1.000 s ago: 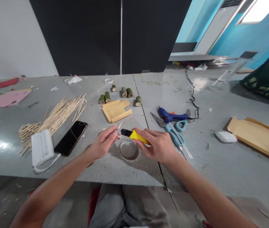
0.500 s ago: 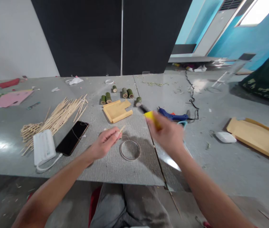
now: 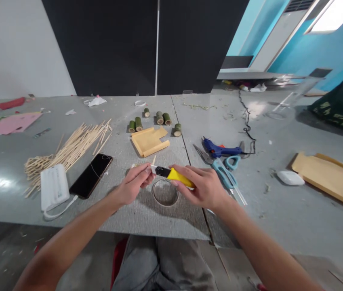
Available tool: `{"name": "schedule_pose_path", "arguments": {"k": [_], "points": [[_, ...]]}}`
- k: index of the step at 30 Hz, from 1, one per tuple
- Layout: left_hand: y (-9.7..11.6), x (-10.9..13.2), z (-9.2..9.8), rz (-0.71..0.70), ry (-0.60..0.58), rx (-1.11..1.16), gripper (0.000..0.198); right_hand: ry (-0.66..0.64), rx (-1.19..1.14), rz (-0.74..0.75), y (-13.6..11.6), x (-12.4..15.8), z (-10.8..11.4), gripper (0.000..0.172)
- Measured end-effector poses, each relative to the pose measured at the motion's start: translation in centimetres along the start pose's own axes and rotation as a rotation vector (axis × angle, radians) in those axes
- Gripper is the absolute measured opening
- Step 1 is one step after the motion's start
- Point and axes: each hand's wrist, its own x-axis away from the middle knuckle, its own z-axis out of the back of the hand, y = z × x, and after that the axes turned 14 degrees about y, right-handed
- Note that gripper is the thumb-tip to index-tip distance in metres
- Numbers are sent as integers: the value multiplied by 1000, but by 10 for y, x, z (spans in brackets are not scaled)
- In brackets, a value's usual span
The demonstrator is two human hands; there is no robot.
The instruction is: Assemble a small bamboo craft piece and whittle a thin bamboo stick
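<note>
My right hand [image 3: 203,186] is closed round the yellow handle of a utility knife [image 3: 181,178], whose tip points left. Its blade end meets the fingers of my left hand [image 3: 136,182]. Those fingers pinch a short thin wooden stick [image 3: 154,159], which pokes up just past them; the rest of it is covered by the fingers. Thin wire or thread runs left from there over a black phone [image 3: 91,176]. Below the knife, a coil of wire [image 3: 165,205] lies on the table. Beyond my hands sits a folded brown cardboard piece [image 3: 148,141].
Several cut bamboo pieces [image 3: 138,123] stand or lie farther back. Left are a pile of wooden sticks [image 3: 72,146] and a white power bank [image 3: 54,186]. Right are blue-handled scissors [image 3: 226,173], a blue glue gun [image 3: 219,148], a white case [image 3: 290,178] and a cardboard tray [image 3: 329,178].
My right hand has brought the utility knife left and down, from near the bamboo pieces to the stick at my left fingers. The scissors are now uncovered. My left hand has hardly moved.
</note>
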Motion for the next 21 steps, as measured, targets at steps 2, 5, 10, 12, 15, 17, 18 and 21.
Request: {"name": "schedule_pose_path", "arguments": {"k": [2,5,10,12,15,17,18,21], "points": [[1,1,0,-16,0,-37,43,-9,10,5,0,0,0,34],[3,1,0,-58,5,-100,44,-9,32,8,1,1,0,34],[1,1,1,-126,13,-174,45,3,80,35,1,2,0,35],[-2,1,2,-156,13,-201,43,7,95,35,0,3,0,35],[-2,0,4,-204,15,-250,41,4,109,23,-4,5,-3,36],[1,1,4,-225,23,-284,40,-5,119,27,-4,5,-4,36],[3,2,3,-236,26,-303,40,-5,132,21,-1,5,-4,36],[8,7,-2,-265,-62,-378,39,96,270,-119,18,2,6,36]]}}
